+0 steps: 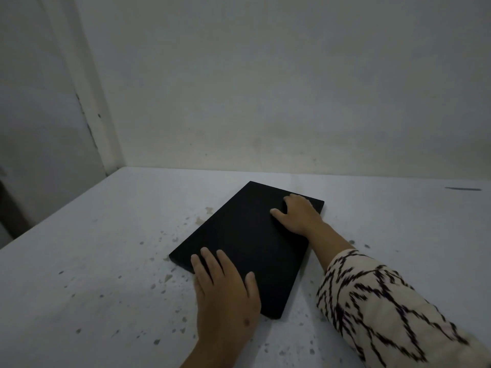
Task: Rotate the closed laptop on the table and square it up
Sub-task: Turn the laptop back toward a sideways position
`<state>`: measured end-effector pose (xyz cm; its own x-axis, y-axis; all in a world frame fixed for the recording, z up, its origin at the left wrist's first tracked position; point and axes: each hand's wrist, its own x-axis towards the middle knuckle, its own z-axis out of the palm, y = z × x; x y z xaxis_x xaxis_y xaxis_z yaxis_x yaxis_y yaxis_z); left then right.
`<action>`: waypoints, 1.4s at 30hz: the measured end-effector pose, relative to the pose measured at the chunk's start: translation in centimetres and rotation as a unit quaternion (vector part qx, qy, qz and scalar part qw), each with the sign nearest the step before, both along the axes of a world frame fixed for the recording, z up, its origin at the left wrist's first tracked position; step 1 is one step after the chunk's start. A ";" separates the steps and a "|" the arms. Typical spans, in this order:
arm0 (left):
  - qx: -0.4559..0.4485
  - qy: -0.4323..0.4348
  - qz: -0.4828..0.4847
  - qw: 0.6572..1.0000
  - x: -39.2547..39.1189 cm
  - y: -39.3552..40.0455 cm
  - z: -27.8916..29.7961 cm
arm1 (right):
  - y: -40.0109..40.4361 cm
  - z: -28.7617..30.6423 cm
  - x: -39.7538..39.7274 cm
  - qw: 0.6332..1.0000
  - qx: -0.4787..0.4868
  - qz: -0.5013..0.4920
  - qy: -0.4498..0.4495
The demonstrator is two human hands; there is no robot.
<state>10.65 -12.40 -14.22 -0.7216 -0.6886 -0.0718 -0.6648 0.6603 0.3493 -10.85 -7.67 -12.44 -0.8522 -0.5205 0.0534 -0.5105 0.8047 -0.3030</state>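
Here, both hands, left (225,290) and right (299,215), pressed flat, fingers spread, on the skewed laptop (247,243) to pivot it.

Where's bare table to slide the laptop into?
Bare table lies left of the laptop and behind it up to the wall. Near side is crowded: left hand, right hand, patterned sleeve.

Dim, flat, greyish light; no glare. Patterned sleeve (385,309) smeared by motion blur at lower right. Wall (265,88) soft, slightly bowed by the wide lens.
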 end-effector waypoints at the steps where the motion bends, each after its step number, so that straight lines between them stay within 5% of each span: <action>1: 0.001 0.001 -0.001 1.000 0.0 0.0 0.0 | -0.1 0.0 -0.3 1.000 0.000 -0.001 -0.001; 16: 0.003 -0.004 0.000 1.000 -0.4 -0.2 -0.1 | -1.1 -0.6 -3.7 0.999 0.029 -0.025 0.038; 42: 0.081 0.210 -0.045 0.973 -1.0 -3.7 0.4 | 4.8 -1.3 -1.1 0.994 -0.023 -0.102 0.037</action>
